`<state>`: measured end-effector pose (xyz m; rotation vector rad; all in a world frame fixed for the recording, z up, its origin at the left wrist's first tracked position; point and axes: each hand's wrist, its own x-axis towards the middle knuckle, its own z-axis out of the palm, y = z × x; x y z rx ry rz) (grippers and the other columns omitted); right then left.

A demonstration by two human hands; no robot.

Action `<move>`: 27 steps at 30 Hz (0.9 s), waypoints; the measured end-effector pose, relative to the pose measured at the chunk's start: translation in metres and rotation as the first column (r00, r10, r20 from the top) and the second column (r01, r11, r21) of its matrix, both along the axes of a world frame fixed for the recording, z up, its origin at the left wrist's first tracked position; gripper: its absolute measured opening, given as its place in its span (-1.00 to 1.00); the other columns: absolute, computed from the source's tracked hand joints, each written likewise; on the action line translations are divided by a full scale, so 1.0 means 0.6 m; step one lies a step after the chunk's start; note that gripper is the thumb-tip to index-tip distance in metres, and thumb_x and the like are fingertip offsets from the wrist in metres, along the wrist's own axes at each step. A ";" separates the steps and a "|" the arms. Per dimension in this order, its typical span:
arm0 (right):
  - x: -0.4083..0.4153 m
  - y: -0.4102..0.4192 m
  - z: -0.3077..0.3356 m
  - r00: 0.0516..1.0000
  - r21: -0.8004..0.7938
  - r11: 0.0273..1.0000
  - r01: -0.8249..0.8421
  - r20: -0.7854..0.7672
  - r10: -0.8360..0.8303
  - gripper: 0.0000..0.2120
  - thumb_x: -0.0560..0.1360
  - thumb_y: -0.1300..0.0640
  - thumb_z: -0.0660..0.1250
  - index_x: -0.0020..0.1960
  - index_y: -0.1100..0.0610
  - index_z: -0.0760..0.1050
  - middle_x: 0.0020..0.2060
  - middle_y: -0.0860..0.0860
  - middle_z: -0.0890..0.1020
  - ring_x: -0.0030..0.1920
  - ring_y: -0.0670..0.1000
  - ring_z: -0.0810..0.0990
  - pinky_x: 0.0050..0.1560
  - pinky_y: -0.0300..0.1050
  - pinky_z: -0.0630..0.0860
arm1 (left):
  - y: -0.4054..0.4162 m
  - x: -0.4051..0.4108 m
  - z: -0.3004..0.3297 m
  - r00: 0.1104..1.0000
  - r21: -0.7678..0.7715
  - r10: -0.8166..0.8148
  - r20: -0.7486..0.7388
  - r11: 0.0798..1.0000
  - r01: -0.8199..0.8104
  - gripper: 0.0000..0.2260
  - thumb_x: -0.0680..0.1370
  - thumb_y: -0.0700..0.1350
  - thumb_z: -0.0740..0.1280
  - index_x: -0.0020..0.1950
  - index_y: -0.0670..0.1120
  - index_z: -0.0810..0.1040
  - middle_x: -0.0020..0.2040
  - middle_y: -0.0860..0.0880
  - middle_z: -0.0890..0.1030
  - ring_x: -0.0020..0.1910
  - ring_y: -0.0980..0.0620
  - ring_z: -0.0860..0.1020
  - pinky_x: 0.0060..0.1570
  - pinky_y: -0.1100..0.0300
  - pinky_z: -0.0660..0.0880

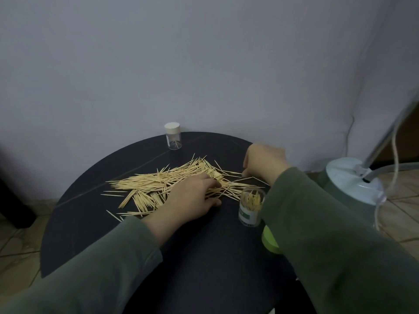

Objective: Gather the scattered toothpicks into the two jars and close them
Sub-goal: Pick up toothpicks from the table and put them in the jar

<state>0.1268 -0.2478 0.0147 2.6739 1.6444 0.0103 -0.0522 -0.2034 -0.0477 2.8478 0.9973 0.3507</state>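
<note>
A wide heap of toothpicks (pixel 158 182) lies scattered across the middle of the round black table (pixel 95 223). My left hand (pixel 192 198) rests palm down on the right part of the heap, fingers curled onto toothpicks. My right hand (pixel 263 162) is at the heap's far right end, fingertips pinched down at a few loose toothpicks. An open clear jar with a green label (pixel 250 206) stands beside my right forearm and holds several toothpicks. A second clear jar with a cream lid on (pixel 173 135) stands at the table's far edge, nearly empty.
A green lid (pixel 269 242) lies on the table under my right sleeve. A pale lamp base (pixel 349 180) with a metal pole and cable stands on the floor to the right. A grey wall is right behind the table.
</note>
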 end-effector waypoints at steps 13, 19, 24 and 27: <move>0.067 0.000 -0.045 0.993 -0.193 0.979 -0.066 -0.111 0.045 -0.48 0.39 -0.20 0.45 0.23 0.08 0.54 0.12 0.01 0.61 0.15 0.10 0.53 0.20 0.08 0.38 | -0.003 0.069 -0.022 0.996 0.126 0.009 -0.092 0.992 0.003 -0.61 0.65 0.04 0.13 0.48 0.01 0.30 0.41 0.03 0.36 0.30 -0.03 0.31 0.22 0.04 0.43; 0.064 -0.018 -0.045 0.970 -0.198 0.960 -0.200 -0.176 0.166 -0.53 0.50 -0.19 0.33 0.32 0.00 0.51 0.20 -0.06 0.59 0.25 0.04 0.50 0.34 0.11 0.27 | 0.000 0.062 -0.018 0.994 0.159 0.045 -0.102 0.987 -0.029 -0.67 0.65 0.08 0.12 0.33 0.03 0.51 0.22 0.05 0.49 0.18 0.01 0.35 0.07 0.14 0.42; 0.050 -0.023 -0.057 0.964 -0.158 0.957 -0.244 -0.151 0.221 -0.60 0.54 0.02 0.34 0.37 -0.05 0.46 0.23 -0.07 0.57 0.26 0.04 0.48 0.33 0.09 0.24 | 0.001 0.054 -0.011 0.994 0.144 0.056 -0.095 0.989 -0.042 -0.70 0.65 0.05 0.13 0.30 0.04 0.53 0.21 0.04 0.50 0.17 0.01 0.36 0.07 0.12 0.45; 0.042 -0.023 -0.056 0.955 -0.126 0.957 -0.263 -0.174 0.239 -0.69 0.55 0.03 0.33 0.29 -0.06 0.53 0.19 -0.10 0.60 0.23 0.00 0.50 0.35 0.10 0.22 | 0.001 0.053 -0.008 0.993 0.154 0.045 -0.113 0.988 -0.028 -0.71 0.66 -0.01 0.13 0.33 0.02 0.49 0.22 0.02 0.48 0.18 -0.01 0.36 0.06 0.11 0.45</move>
